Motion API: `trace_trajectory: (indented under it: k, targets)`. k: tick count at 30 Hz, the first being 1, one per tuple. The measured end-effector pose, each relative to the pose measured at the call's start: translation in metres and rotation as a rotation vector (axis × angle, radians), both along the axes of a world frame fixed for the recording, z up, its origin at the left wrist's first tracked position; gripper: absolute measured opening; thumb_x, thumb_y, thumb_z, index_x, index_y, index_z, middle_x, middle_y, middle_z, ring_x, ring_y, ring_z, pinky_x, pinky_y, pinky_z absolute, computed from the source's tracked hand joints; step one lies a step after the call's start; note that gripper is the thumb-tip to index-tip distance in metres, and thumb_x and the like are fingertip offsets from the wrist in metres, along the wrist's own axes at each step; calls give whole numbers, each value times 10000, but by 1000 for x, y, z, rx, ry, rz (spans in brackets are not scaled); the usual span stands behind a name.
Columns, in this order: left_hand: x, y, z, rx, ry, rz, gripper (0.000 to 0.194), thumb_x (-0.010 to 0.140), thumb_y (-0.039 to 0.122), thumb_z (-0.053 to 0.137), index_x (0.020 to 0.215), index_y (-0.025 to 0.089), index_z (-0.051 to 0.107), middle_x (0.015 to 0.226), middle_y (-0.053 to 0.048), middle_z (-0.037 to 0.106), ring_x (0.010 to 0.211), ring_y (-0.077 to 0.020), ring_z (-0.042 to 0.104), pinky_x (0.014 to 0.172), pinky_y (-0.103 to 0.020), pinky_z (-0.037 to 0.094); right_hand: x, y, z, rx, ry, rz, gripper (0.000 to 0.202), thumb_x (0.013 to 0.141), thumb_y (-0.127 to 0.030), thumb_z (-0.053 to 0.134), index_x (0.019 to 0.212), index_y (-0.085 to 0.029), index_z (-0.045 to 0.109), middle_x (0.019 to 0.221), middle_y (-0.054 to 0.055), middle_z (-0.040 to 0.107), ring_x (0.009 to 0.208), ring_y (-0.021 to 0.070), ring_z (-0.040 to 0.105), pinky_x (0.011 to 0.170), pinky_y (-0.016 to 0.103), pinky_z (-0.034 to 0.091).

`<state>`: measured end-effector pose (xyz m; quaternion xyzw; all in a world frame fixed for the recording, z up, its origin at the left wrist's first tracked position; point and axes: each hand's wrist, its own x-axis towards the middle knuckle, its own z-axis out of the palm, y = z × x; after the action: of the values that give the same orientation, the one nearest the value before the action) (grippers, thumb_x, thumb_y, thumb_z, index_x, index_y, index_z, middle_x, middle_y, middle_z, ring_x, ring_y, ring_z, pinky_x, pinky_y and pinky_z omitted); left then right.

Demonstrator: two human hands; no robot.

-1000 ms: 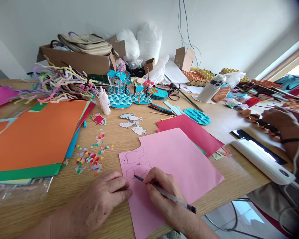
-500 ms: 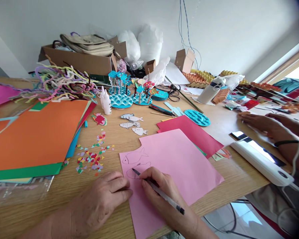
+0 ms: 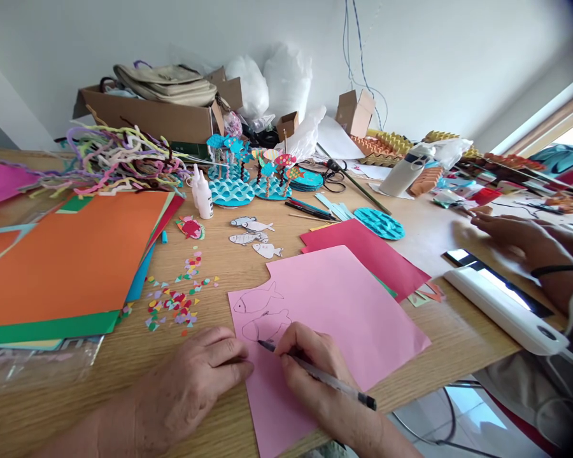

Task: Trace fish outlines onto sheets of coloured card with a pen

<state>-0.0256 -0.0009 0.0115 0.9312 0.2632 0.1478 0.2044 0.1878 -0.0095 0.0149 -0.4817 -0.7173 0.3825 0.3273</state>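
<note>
My right hand (image 3: 312, 369) grips a pen (image 3: 329, 380) with a clear barrel and black end. Its tip touches a pink sheet of paper (image 3: 344, 312), just under the lower of two fish outlines (image 3: 266, 324) drawn in dark line. My left hand (image 3: 198, 375) lies on the table, fingers loosely bent and resting at the sheet's left edge. Beyond the sheet are several white paper fish cut-outs (image 3: 267, 250). Small coloured paper bits (image 3: 174, 305) are scattered left of the sheet, with a red fish cut-out (image 3: 191, 228) behind them.
Orange and green paper (image 3: 76, 254) lies at left, below a heap of pipe cleaners (image 3: 128, 156). Glue bottles (image 3: 203, 197) stand near blue fish models (image 3: 232, 191). Red paper (image 3: 372, 254) lies under the pink sheet. At right, another person's hands (image 3: 520, 235) work beyond a white device (image 3: 506, 312).
The pen tip has moved slightly down and right, and the lower fish outline now shows more line, including a tail. My left hand has barely moved.
</note>
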Motion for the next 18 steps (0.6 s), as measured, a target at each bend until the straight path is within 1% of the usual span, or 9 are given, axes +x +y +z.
trace_trajectory:
  k: [6,12,16,18]
  targets:
    - [0,0,0,-8,2,-8,296,932,67,330,1091,167,559,1029,-56,550,930,-203,467,811,-310,413,0,-1,0,-20,21,-11,160,701,-58,404,731,-203,463,561,-66,417,495,91,358,467,197,270]
    - [0,1,-2,64,-27,-20,297,951,90,298,1081,147,559,1021,-65,554,926,-209,463,807,-321,406,-1,-1,1,-29,33,12,166,668,-49,399,712,-201,451,576,-60,435,506,91,371,480,203,271]
    - [-1,1,-4,80,-29,-9,283,954,103,312,1078,151,562,1012,-60,558,926,-205,466,813,-319,412,4,1,8,-129,68,-7,147,707,-76,399,736,-197,477,579,-58,424,527,98,360,481,201,280]
    - [-1,0,-5,74,-16,-1,271,941,92,342,1090,160,558,1041,-54,553,950,-205,461,836,-318,412,7,4,13,-195,74,7,147,740,-90,402,781,-193,499,611,-51,464,552,100,387,496,199,307]
